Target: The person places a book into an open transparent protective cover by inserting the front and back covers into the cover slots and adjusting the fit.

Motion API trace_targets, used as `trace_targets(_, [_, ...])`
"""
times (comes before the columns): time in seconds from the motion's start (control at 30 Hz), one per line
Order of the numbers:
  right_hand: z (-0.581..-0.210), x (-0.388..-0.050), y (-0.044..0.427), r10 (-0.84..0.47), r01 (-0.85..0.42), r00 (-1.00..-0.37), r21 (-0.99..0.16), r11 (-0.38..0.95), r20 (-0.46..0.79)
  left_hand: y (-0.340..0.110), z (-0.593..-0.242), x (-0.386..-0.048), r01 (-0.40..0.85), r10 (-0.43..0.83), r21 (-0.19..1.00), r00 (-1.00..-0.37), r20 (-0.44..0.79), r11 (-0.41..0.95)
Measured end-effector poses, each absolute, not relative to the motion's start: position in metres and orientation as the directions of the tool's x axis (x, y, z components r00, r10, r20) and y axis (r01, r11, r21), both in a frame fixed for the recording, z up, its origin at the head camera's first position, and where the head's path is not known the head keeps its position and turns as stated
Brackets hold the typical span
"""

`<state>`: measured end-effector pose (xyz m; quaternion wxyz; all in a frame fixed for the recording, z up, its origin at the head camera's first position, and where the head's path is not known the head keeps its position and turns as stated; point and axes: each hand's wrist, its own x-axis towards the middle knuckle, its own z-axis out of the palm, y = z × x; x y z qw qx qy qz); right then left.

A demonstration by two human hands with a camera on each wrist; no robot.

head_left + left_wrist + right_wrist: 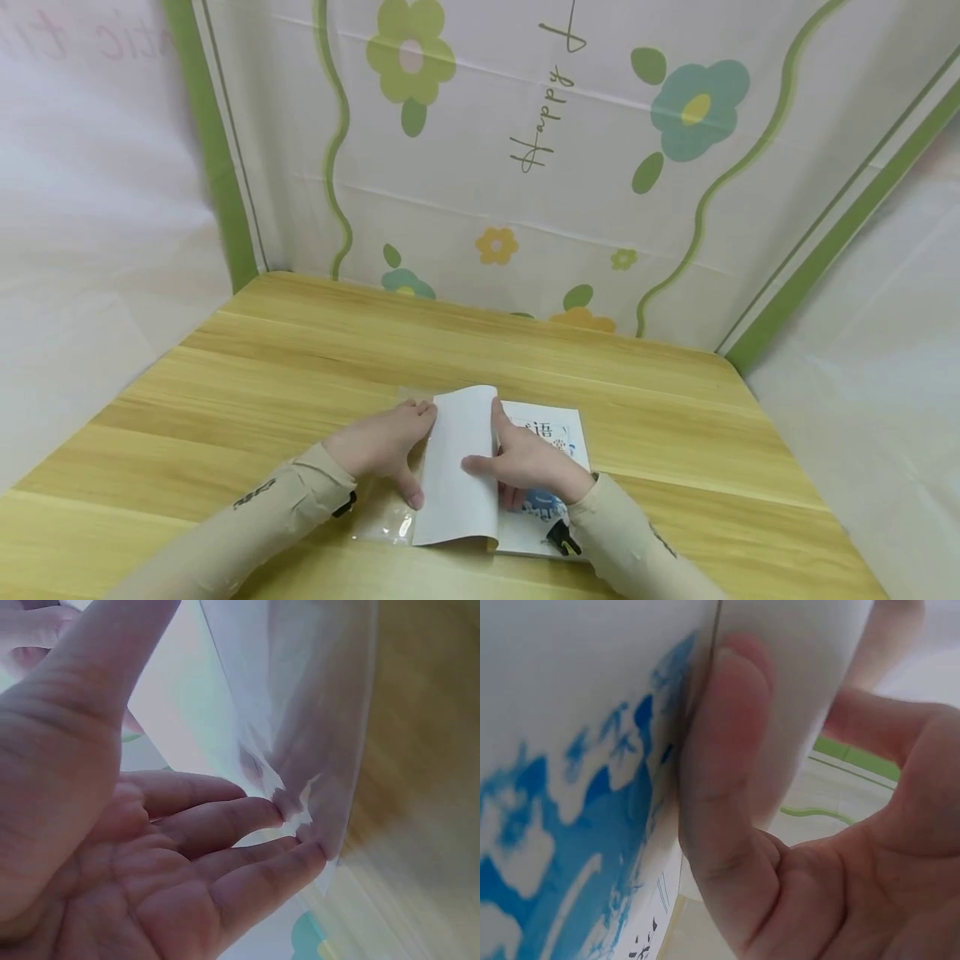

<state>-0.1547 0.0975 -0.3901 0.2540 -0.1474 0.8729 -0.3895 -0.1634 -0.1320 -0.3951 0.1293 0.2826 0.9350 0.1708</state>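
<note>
Plastic (384, 518) touches the spread left hand (386, 444); right hand (531, 457) pinches a white sheet (453, 492) beside the book (562, 417).

Lt wood tbl (247, 375), grain approx L–R, rounded far corners. Back wall (465, 167) = wht cloth w/ creases, printed flowers (393, 79) (grn, blue, orange), wavy grn vines (699, 217), "Happy" txt (534, 158) sideways. Grn strips (206, 142) at both back corners. L wall (97, 250) + R wall (885, 400) also pale cloth; faint pink letters (47, 37) on L. Soft light.
</note>
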Motion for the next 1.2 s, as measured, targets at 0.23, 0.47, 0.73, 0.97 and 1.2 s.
trace_targets(0.23, [-0.3869, -0.1548, 0.1000, -0.470, -0.052, -0.807, -0.750, 0.660, -0.357, -0.1321, -0.3934, -0.1639, 0.466, 0.555, 0.384, -0.816, -0.161, 0.797])
trace_targets(0.47, [-0.3832, -0.1542, 0.1018, -0.478, -0.028, -0.780, -0.741, 0.671, -0.404, -0.1348, -0.3929, -0.1650, 0.469, 0.571, 0.419, -0.805, -0.159, 0.778])
trace_targets(0.73, [-0.3853, -0.1516, 0.0978, -0.474, -0.009, -0.789, -0.763, 0.646, -0.392, -0.1362, -0.3919, -0.1657, 0.488, 0.591, 0.432, -0.795, -0.140, 0.759])
trace_targets(0.97, [-0.3846, -0.1516, 0.0995, -0.481, 0.012, -0.771, -0.764, 0.645, -0.417, -0.1359, -0.3938, -0.1677, 0.483, 0.586, 0.420, -0.795, -0.156, 0.768])
trace_targets(1.2, [-0.3848, -0.1515, 0.1012, -0.492, 0.031, -0.754, -0.771, 0.636, -0.436, -0.1357, -0.3950, -0.1686, 0.476, 0.582, 0.419, -0.795, -0.170, 0.773])
